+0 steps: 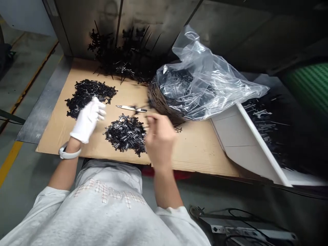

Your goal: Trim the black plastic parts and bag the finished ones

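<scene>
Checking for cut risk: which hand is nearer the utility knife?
Right. The right hand is below and just past the knife's right end; the gloved left hand is farther off, left of the utility knife.

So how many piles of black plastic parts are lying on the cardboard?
3: one pile beside the left hand, one pile beside the right hand, and one spiky pile at the back. Others may be hidden by the bag.

Soft, even light falls on the cardboard (194, 153), with no hard shadows, while the far right and the corners sink into dimness. The plastic bag (205, 80) throws sharp white glare. The right hand (160, 141) is smeared by motion blur, the left hand (87, 119) is slightly soft, and wide-angle distortion bends the frame's edges.
</scene>
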### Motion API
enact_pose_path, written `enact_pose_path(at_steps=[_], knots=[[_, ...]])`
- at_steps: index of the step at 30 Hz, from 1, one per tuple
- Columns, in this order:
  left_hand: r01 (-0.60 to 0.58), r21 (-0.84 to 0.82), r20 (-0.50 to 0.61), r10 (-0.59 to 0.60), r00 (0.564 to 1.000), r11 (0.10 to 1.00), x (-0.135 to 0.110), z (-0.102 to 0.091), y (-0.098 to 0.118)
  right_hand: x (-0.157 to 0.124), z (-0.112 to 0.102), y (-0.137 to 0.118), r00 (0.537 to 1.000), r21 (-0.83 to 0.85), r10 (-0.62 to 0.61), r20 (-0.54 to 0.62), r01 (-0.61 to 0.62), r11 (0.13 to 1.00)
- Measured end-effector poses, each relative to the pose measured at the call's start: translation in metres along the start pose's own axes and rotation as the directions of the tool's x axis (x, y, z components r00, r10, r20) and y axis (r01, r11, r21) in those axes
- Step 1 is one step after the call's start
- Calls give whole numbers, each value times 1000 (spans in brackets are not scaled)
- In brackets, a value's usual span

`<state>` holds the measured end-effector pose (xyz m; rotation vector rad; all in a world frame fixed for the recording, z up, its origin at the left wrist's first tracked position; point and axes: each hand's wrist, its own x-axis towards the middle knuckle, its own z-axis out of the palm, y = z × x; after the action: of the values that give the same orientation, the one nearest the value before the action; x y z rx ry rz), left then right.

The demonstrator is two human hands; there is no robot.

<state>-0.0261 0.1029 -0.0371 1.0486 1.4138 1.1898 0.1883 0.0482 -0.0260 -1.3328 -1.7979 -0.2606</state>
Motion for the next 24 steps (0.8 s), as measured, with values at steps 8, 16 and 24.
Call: enact_pose_path(at_steps=[8, 16, 24], knots=[[19, 41, -290, -6, 957, 999, -22, 12, 5, 14, 58, -61, 988, 102, -151, 20, 148, 984], [-92, 170, -344, 146, 927, 981, -20, 21, -1, 10, 68, -70, 981, 144, -175, 89, 161, 976], [86, -49, -211, -94, 973, 995, -15, 17, 6, 13, 68, -67, 967, 473, 86, 240, -194, 859]])
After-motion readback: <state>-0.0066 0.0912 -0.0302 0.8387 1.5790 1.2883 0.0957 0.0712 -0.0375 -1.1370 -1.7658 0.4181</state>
